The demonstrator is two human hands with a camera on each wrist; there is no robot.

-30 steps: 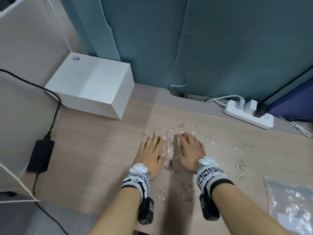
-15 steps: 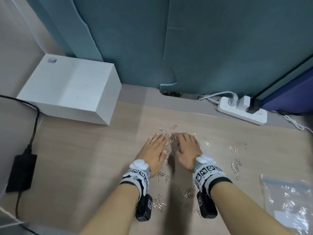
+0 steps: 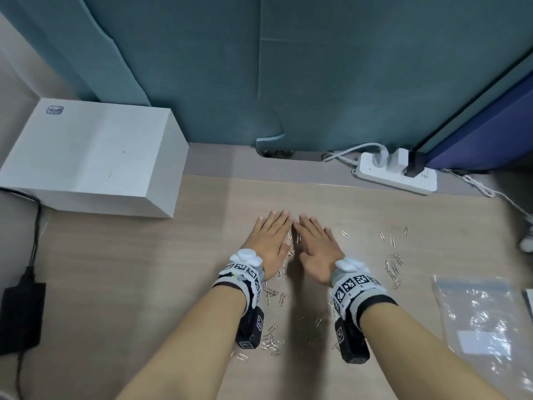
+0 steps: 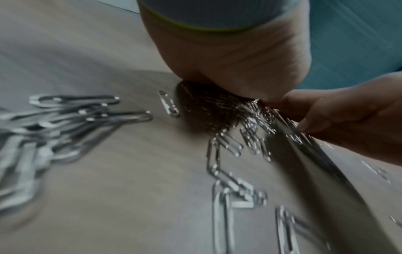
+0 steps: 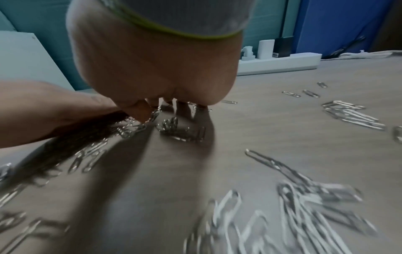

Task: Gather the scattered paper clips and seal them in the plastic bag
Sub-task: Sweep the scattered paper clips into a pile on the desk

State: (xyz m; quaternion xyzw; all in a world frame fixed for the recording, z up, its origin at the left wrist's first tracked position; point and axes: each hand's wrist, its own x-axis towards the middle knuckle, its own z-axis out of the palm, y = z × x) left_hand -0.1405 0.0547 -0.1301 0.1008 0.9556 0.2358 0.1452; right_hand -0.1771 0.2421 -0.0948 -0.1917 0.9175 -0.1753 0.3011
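Both hands lie flat, palms down, side by side on the wooden desk. My left hand (image 3: 272,238) and right hand (image 3: 315,246) have straight fingers and almost meet at the fingertips. A heap of silver paper clips (image 4: 237,110) is bunched under and between the two palms. More paper clips (image 3: 272,342) lie loose near my wrists, and a small group (image 3: 392,268) lies to the right. The clear plastic bag (image 3: 484,321) lies flat at the right edge, apart from both hands.
A white box (image 3: 92,157) stands at the back left. A white power strip (image 3: 395,173) with plugs lies at the back right against the teal partition. A black adapter (image 3: 20,316) and its cable lie at the left edge.
Both hands have slid towards each other, sweeping the far clips into one heap beneath them. The gap between the hands has narrowed.
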